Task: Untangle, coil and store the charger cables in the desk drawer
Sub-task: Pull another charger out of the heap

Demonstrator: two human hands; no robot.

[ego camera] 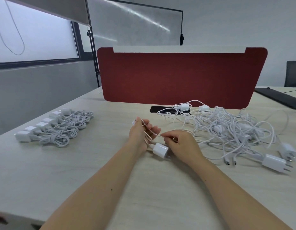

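Item in hand: one white charger cable (149, 135), part-coiled.
- Left hand (140, 133): grip set as a spool, fingers spread and upright, with several loops of the cable wound lengthwise around them. This likely keeps the turns even for a tidy bundle.
- Right hand (180, 141): grip pinched on the cable's free run just beside the left fingertips, apparently feeding the next turn under light tension.
- Adapter block (160, 150): hangs at the heel of the left hand, between the two wrists, just above the bench (77, 163); it lies outside both grips, below the loops.

Finished stock: row of coiled chargers (55, 128) laid side by side along the bench's left edge, blocks outward, probably staged for the drawer. No drawer is in view.

Pending stock: tangled cable heap (230, 130) toward the right edge, below the red divider panel (177, 75); the free run trails toward it.
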